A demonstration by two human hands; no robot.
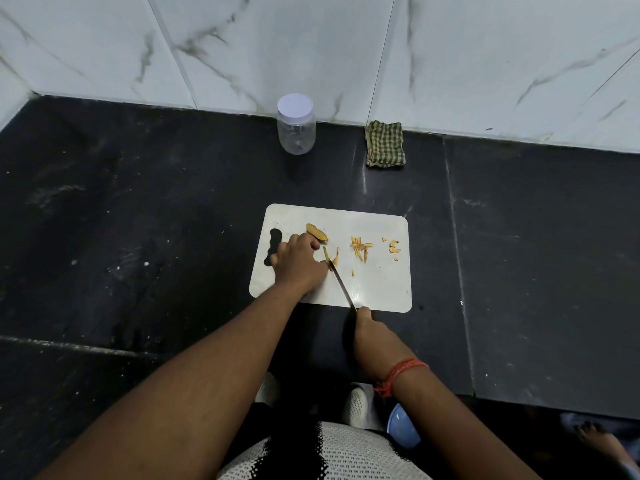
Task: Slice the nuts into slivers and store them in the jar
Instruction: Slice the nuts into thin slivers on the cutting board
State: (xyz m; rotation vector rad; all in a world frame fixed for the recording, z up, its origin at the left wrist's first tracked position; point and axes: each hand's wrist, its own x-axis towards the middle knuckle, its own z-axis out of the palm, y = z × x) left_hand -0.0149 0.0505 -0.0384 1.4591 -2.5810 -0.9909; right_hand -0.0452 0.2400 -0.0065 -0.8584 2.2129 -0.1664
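I read no brand, label or writing on anything in view.

My left hand (298, 263) lies knuckles-up on the white rectangular plastic cutting board (377, 285), fingers curled down over a pale nut piece (326, 257); the fingertips are hidden under the hand, so I cannot tell how firmly it is pinned. My right hand (367, 329), just off the board's near edge, is closed round the handle of a thin-bladed steel knife (343, 284); the handle is wholly hidden in the fist. The blade runs forward and left from that hand, its tip meeting the nut piece beside the left thumb.

Just beyond the left fingers lies a whole tan nut half (316, 232). Right of the knife: a small heap of yellow slivers (360, 247), then a curled nut fragment (394, 246) further right.

Well beyond both hands, against the marble wall, stands the clear plastic jar with white screw lid (296, 124), lid on; contents hard to make out. To its right lies a folded green-checked cloth (385, 144).

Red thread band (403, 370) on the right wrist. A blue bowl (401, 426) below that forearm is partly hidden.
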